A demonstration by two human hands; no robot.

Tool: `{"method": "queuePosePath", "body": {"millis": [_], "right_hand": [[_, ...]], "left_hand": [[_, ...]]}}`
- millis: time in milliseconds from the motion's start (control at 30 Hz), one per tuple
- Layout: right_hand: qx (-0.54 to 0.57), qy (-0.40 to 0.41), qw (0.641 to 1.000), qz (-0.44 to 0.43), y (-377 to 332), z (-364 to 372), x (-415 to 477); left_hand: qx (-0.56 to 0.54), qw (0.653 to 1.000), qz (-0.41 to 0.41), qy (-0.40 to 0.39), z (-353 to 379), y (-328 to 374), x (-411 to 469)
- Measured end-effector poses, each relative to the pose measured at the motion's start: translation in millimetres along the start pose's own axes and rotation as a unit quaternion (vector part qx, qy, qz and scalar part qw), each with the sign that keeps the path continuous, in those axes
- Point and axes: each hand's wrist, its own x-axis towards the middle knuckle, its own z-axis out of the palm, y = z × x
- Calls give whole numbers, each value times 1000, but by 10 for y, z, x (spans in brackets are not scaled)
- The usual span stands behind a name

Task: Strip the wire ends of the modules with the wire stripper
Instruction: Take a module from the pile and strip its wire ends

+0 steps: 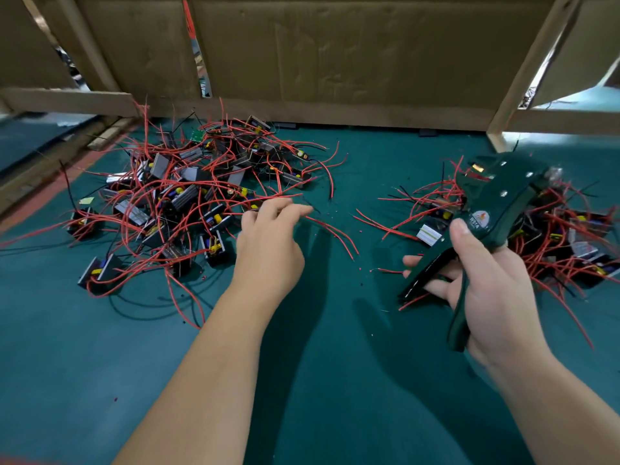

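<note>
the step in hand looks like fetching the next piece: the left hand (268,243) reaches out to the near edge of the big pile of modules (188,196) on the left of the green mat (100,347). its fingers are loosely bent among the red wires, and one red wire (332,233) trails away from the fingertips. whether that wire is pinched or only touched, i cannot tell.

the right hand (486,280) is wrapped round the wire stripper (500,196), thumb up on its body, fingers curled about the handles. the handles stand spread apart, and its head points up and away, above the smaller pile (563,236) on the right. no wire sits in the head that i can see.

the smaller pile is probably the finished lot, so much of the work seems left. the next move calls for drawing one module clear of the tangle, steadying a single wire end, feeding it squarely into the stripper's head, then squeezing. the tangled leads may drag neighbours along.
</note>
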Motion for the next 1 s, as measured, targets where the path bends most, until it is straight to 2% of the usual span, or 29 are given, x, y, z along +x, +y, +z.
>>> {"method": "queuePosePath", "body": {"millis": [100,333,500,633,700,800,900,1000], "right_hand": [[0,11,1000,11,-7,-26,9],[21,19,999,34,-57,-1,-6],[12,14,1000,15,-57,-5,-16],[-19,7,999,-43,-56,2,-51],[-29,1,998,-55,-58,3,-65],[-20,-14,999,-40,-52,9,-75],[-16,-34,999,-31,-51,8,-95],[6,-54,998,-42,-85,24,-132]], "left_hand": [[20,998,53,-5,60,34,-20],[105,992,47,-44,132,2,15],[81,996,32,-27,129,-60,36],[13,999,26,-16,118,-70,56],[-16,999,11,35,98,-48,63],[18,994,-50,98,46,-52,67],[83,985,-134,73,-6,-103,70],[149,977,-142,61,-41,-180,97]]}}
